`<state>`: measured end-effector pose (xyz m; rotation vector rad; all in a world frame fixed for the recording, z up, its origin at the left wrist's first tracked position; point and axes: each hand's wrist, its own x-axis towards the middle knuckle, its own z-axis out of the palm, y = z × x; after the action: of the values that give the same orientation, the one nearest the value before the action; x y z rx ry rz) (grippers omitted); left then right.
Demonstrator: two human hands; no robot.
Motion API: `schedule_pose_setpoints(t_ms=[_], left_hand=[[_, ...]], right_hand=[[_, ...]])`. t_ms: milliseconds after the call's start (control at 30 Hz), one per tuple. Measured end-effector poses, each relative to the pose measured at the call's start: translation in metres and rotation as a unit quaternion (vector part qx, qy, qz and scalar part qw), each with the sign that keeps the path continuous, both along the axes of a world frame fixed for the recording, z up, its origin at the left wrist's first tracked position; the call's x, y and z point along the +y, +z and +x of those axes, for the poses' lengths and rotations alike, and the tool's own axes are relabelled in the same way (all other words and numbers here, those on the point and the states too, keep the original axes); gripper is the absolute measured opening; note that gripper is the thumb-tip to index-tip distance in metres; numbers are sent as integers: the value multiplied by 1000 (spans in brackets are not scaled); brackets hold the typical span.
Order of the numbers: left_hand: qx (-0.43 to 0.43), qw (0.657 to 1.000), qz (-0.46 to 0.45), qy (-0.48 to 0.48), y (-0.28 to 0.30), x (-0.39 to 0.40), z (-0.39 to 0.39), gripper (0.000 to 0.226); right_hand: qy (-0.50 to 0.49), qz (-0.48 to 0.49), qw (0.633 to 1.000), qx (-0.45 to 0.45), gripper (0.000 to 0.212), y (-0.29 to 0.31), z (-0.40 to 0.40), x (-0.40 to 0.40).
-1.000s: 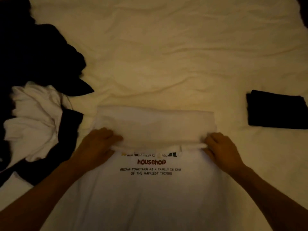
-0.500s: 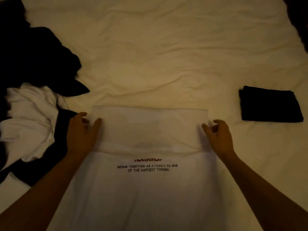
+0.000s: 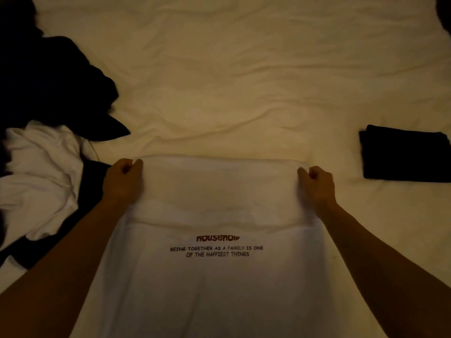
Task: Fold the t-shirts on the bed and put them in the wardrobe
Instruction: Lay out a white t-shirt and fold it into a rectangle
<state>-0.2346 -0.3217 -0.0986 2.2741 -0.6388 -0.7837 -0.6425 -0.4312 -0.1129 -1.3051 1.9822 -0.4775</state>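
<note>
A white t-shirt (image 3: 214,276) with red and black lettering lies flat in front of me on the cream bed sheet (image 3: 231,81). Its far part is folded back toward me in a band (image 3: 219,186) that covers the top of the print. My left hand (image 3: 123,182) pinches the far left corner of that band. My right hand (image 3: 317,185) pinches the far right corner. A folded black t-shirt (image 3: 405,156) lies on the sheet to the right.
To the left is a heap of loose clothes: black garments (image 3: 48,89) and a crumpled white t-shirt (image 3: 39,176). A dark shape shows at the top right corner (image 3: 445,13).
Both hands let go of the near edge of the folded band, slid outward and away from me, and now pinch its far corners. The fold covers more of the print.
</note>
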Motion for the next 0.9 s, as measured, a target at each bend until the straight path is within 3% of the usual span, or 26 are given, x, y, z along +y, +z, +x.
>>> schedule_pose_setpoints(t_ms=[67, 200, 367, 600, 700, 833, 900], left_hand=[[31, 999, 35, -20, -2, -5, 4, 37], [80, 995, 60, 20, 3, -18, 8, 54], [128, 991, -17, 27, 10, -33, 7, 25], [55, 994, -88, -22, 26, -90, 11, 16], [8, 997, -68, -34, 25, -109, 16, 14], [-6, 999, 39, -37, 9, -98, 15, 53], [-47, 993, 76, -78, 2, -87, 12, 56]], right_hand=[[32, 14, 998, -60, 39, 2, 0, 1], [41, -3, 997, -65, 40, 5, -6, -4], [12, -36, 993, -110, 30, 16, -2, -21], [-35, -93, 988, -117, 23, 34, 2, -79], [-34, -89, 989, -109, 23, 28, 8, -90], [-31, -53, 994, -91, 23, 10, 8, -74], [-33, -39, 995, -81, 27, 3, 5, -66]])
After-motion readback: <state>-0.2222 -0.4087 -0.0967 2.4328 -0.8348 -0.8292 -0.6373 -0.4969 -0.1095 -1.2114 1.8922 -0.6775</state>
